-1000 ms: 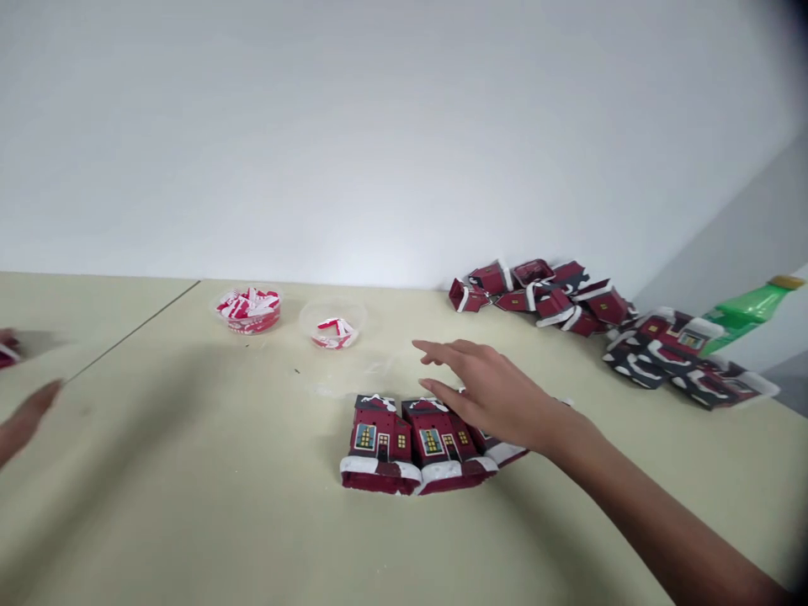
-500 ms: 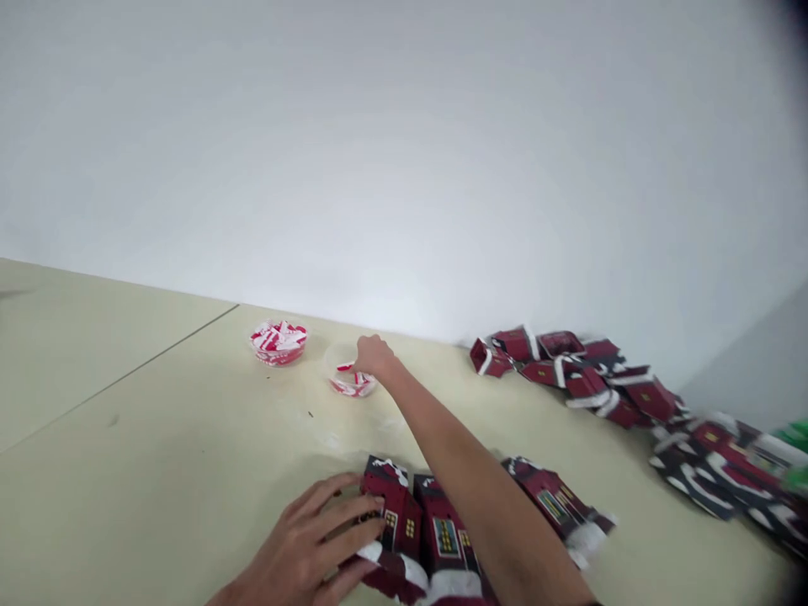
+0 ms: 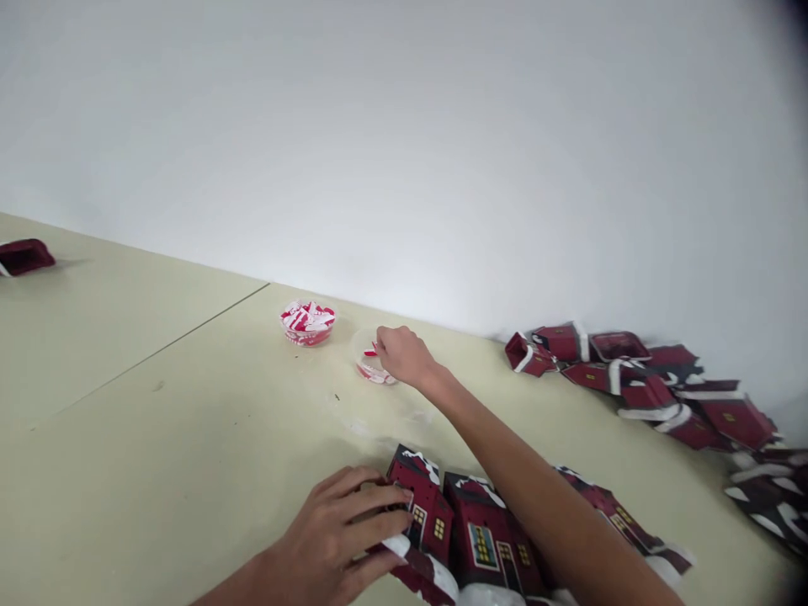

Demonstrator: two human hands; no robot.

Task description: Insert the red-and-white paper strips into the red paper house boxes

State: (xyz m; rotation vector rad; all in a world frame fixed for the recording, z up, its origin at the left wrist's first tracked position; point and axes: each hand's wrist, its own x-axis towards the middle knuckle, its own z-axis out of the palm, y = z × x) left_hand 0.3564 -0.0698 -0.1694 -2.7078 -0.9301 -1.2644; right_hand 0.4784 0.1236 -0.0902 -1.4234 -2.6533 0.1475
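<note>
My left hand (image 3: 337, 534) grips the left side of a small dark-red model house (image 3: 430, 515) with snow-white roof trim and yellow windows. Its fingers are bent and somewhat apart; the thumb's grip is partly hidden. Across the table, my right hand (image 3: 407, 358) is closed at the right rim of a clear plastic bowl (image 3: 377, 375). A small red-and-white piece (image 3: 371, 352) shows at its fingertips, which are mostly hidden. Right beside the held house lies a second red house (image 3: 483, 539), partly under my right forearm.
Left of that bowl, a fuller clear bowl (image 3: 307, 338) holds red-and-white pieces. Several red houses (image 3: 644, 387) lie piled along the wall at right. Another house (image 3: 622, 513) lies beyond my right forearm. A dark-red hollow piece (image 3: 26, 257) sits at far left.
The view has swung left, so the bowls and houses appear farther right. My right hand has lifted slightly at the bowl, with a red-and-white piece at its fingertips. My left hand stays on the house.
</note>
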